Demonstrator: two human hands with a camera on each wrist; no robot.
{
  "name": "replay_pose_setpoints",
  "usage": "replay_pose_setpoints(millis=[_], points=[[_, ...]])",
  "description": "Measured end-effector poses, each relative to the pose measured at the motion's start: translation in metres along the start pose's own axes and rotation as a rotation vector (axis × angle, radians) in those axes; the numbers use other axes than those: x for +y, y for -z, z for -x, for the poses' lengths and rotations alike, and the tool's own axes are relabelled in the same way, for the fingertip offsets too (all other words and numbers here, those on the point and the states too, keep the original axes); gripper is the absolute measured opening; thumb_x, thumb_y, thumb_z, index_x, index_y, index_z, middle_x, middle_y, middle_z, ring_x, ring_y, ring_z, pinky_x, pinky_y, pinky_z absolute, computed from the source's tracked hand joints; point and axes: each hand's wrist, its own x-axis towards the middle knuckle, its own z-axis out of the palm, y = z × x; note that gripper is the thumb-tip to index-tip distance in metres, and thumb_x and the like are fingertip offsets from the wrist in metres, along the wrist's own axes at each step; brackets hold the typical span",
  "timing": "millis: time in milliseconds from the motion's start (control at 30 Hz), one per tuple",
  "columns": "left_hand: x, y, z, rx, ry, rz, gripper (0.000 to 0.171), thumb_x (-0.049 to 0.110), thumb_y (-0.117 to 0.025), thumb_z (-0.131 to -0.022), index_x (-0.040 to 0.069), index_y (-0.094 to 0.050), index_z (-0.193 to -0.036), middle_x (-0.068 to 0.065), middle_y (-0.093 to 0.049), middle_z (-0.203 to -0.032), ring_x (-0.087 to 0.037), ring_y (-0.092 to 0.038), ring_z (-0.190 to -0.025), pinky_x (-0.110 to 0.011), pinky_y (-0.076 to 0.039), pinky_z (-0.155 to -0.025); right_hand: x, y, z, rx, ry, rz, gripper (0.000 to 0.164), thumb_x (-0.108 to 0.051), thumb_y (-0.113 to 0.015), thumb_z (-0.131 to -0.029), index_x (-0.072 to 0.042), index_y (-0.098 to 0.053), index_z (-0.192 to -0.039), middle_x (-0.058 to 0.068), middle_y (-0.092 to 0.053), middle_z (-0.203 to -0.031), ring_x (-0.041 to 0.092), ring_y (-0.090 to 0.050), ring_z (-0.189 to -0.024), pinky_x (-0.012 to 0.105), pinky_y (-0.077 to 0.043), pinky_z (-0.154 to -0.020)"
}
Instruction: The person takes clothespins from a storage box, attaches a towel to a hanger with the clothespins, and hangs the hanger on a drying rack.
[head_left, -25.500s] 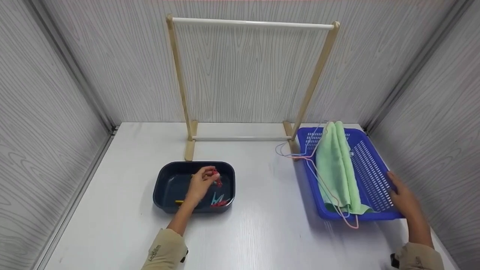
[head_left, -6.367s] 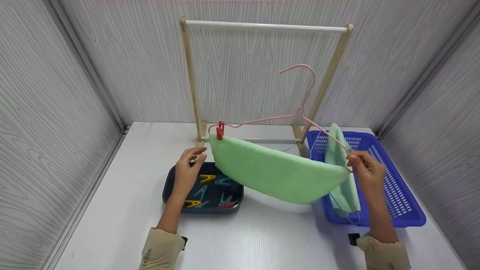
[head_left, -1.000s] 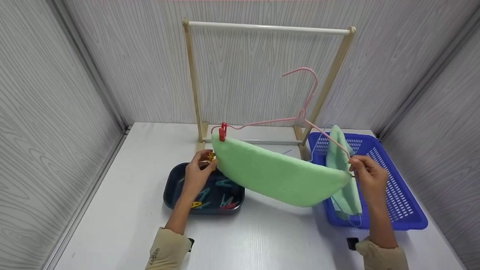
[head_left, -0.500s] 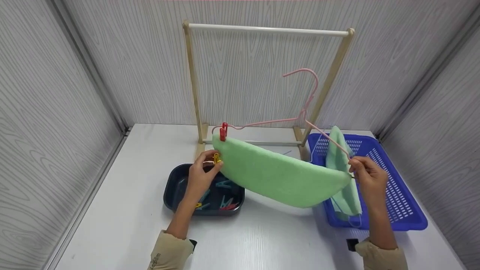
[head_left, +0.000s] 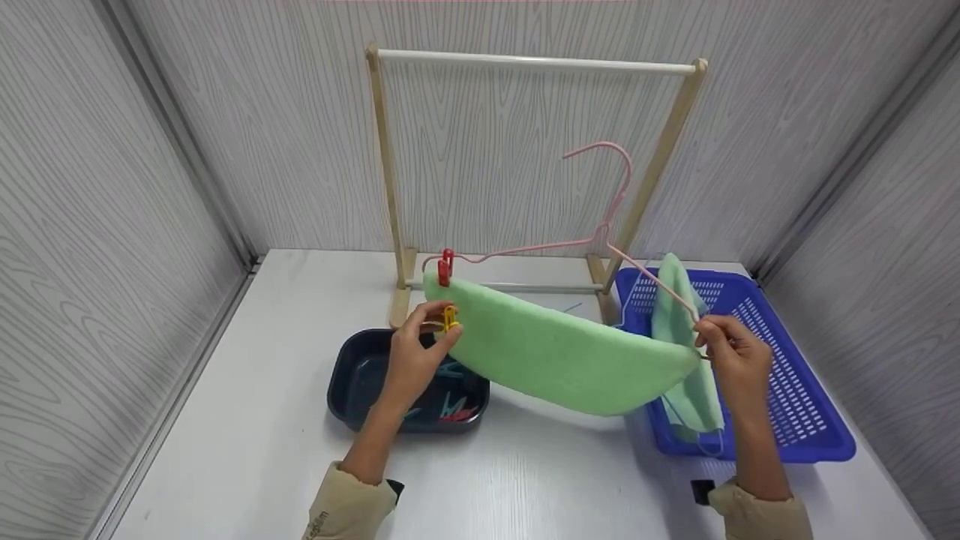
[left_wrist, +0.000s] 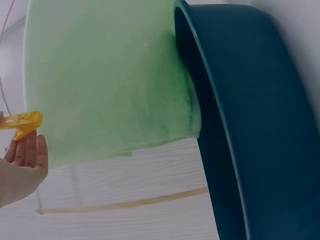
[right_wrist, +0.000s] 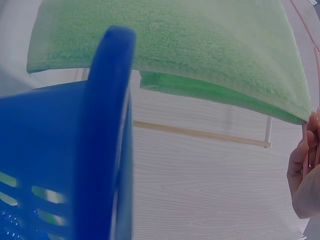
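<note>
A light green towel (head_left: 555, 352) hangs folded over a pink wire hanger (head_left: 540, 246), its left end raised higher than its right. One red clothespin (head_left: 445, 268) grips the towel at the hanger's left end. My left hand (head_left: 420, 352) pinches a yellow clothespin (head_left: 450, 318) between thumb and fingers, just below the red one and overlapping the towel in the head view. In the left wrist view the yellow clothespin (left_wrist: 22, 122) is beside the towel's edge. My right hand (head_left: 739, 360) pinches the hanger's right end by the towel's corner.
A dark blue tub (head_left: 352, 397) with several clothespins stands below my left hand. At the right, a blue plastic basket (head_left: 810, 405) holds another green towel (head_left: 697, 397) on a light blue hanger. Behind stands a wooden rack with a white top bar (head_left: 532, 60).
Over the last second my left hand has moved right with the yellow clothespin, toward the towel. Earlier, the left hand was without it. The right hand stays at the hanger's end.
</note>
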Motion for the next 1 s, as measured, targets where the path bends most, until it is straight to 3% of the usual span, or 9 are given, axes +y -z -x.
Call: replay_pose_setpoints(millis=[267, 600, 1000], points=[[0.009, -0.011, -0.005, -0.041, -0.047, 0.036, 0.03, -0.003, -0.063, -0.085, -0.013, -0.053, -0.111, -0.024, -0.058, -0.101, -0.034, -0.055, -0.091, -0.051, -0.044, -0.079, -0.005, -0.002, 0.0, 0.01, -0.01, 0.058, 0.011, 0.006, -0.055, -0.089, 0.012, -0.061, -0.083, 0.011, -0.056, -0.064, 0.01, -0.044, -0.052, 0.015, -0.035, -0.044], [0.02, -0.024, -0.007, -0.087, -0.03, 0.048, 0.031, -0.001, -0.063, -0.085, -0.012, -0.053, -0.112, -0.023, -0.058, -0.101, -0.032, -0.056, -0.09, -0.049, -0.044, -0.08, -0.001, -0.005, 0.002, 0.006, 0.019, 0.045, 0.011, 0.009, -0.054, -0.088, 0.014, -0.061, -0.082, 0.013, -0.056, -0.062, 0.008, -0.046, -0.05, 0.014, -0.035, -0.043], [0.025, -0.036, -0.007, -0.111, -0.06, 0.083, 0.031, -0.002, -0.063, -0.085, -0.013, -0.053, -0.112, -0.023, -0.058, -0.102, -0.032, -0.056, -0.091, -0.049, -0.045, -0.08, 0.0, -0.006, 0.004, 0.01, -0.023, 0.072, 0.011, 0.006, -0.055, -0.089, 0.012, -0.062, -0.082, 0.01, -0.055, -0.063, 0.009, -0.046, -0.051, 0.014, -0.036, -0.044]])
